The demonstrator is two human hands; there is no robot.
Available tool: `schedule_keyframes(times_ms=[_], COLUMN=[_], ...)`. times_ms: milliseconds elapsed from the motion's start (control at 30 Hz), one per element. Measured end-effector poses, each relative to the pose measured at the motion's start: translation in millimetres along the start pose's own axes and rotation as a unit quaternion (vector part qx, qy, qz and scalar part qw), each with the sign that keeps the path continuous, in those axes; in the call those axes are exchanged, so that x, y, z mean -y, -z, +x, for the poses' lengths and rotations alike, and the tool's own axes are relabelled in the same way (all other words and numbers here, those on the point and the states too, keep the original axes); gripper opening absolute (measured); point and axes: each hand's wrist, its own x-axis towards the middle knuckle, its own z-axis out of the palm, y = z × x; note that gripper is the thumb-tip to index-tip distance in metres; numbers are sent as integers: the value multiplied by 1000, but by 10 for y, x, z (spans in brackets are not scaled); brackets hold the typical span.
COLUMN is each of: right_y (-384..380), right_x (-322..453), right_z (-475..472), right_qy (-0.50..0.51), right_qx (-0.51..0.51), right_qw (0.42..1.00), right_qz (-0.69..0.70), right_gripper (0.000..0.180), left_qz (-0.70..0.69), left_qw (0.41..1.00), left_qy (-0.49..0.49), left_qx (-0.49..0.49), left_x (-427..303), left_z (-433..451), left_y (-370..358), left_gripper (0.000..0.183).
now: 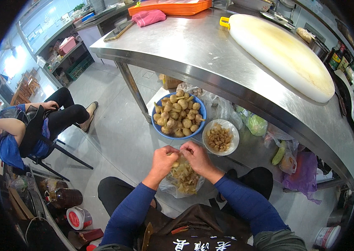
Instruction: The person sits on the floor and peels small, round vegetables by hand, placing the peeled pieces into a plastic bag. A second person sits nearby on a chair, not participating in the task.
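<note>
My left hand [164,163] and my right hand [198,157] meet over a plastic bag [180,193] of pale peelings [184,178]. The fingers of my left hand are closed around a pale garlic piece [175,163], only partly visible. My right thumb and forefinger pinch close beside it; what lies between them is too small to tell. Just beyond the hands, a blue basin [154,126] is heaped with garlic bulbs [178,114]. To its right stands a white bowl [236,138] of peeled garlic cloves [218,138].
A steel table [189,40] arches across the front, bearing a thick white cutting board [280,53], orange trays [170,8], a pink cloth [148,18] and a phone [119,31]. Bagged vegetables [257,124] lie beneath it. A person [45,125] sits on a chair at the left, near tubs and jars.
</note>
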Motion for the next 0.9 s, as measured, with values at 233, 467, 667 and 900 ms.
schedule_keyframes(times_ms=[233,467,667,900], right_y=[-33,-14,72,271], right_x=[-138,-196,-113,-569], right_z=[-18,-47,16,187], right_qy=[-40,-139,-237,-295], right_qx=[-1,48,66,-107], right_qw=[997,967,892,884], right_qz=[60,207,379,346], right_gripper=[13,13,10,10], left_qz=[-42,-211,-132,-376], left_qw=[997,970,986,909], left_qy=[67,118,77,175], left_qx=[2,23,58,47], left_x=[-46,44,200,290], left_z=[7,9,-23,73], left_y=[-32,-89,-213,-117], left_gripper=[21,12,14,20])
